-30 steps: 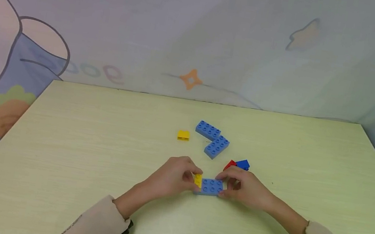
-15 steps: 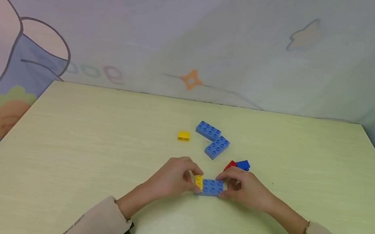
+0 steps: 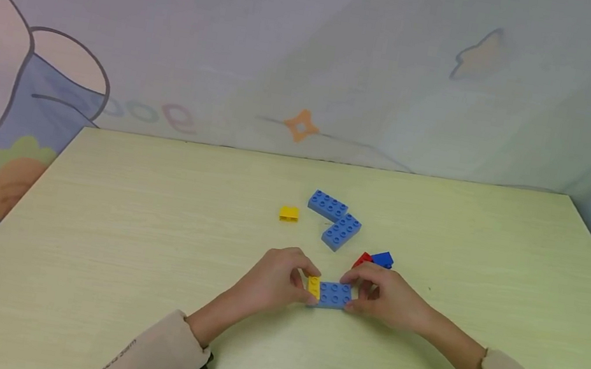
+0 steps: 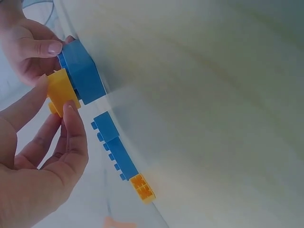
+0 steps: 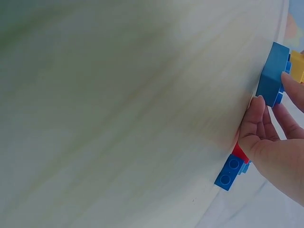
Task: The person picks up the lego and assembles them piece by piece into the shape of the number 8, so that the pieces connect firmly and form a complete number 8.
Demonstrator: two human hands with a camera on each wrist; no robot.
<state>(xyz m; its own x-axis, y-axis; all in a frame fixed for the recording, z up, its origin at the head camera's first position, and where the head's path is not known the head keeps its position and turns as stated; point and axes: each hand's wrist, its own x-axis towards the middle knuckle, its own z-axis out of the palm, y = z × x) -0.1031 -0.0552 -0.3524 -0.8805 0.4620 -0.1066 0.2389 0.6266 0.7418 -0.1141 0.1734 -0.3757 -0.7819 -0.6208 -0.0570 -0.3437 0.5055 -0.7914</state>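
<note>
My left hand [image 3: 273,278] pinches a small yellow building brick [image 3: 314,287] between thumb and fingers, over the left end of a light blue brick [image 3: 334,295]. In the left wrist view the yellow brick [image 4: 62,90] sits against the blue brick's studded side, slightly askew, with a dark gap at one end. My right hand [image 3: 387,294] grips the other end of the blue brick. The right wrist view shows its thumb and fingers on the blue brick [image 5: 274,73], close to the tabletop. Several studs stay uncovered between the two hands.
Beyond the hands lie two more light blue bricks [image 3: 328,205], end against side, and a yellow brick [image 3: 289,214] to their left. Just behind my right hand are a red brick [image 3: 362,259] and a dark blue brick [image 3: 383,260]. A printed cloth [image 3: 237,40] hangs behind the table [image 3: 150,219].
My left hand has shifted slightly right, and the yellow brick in it has moved a little inward over the blue brick's end. My right hand and the loose bricks have stayed in place.
</note>
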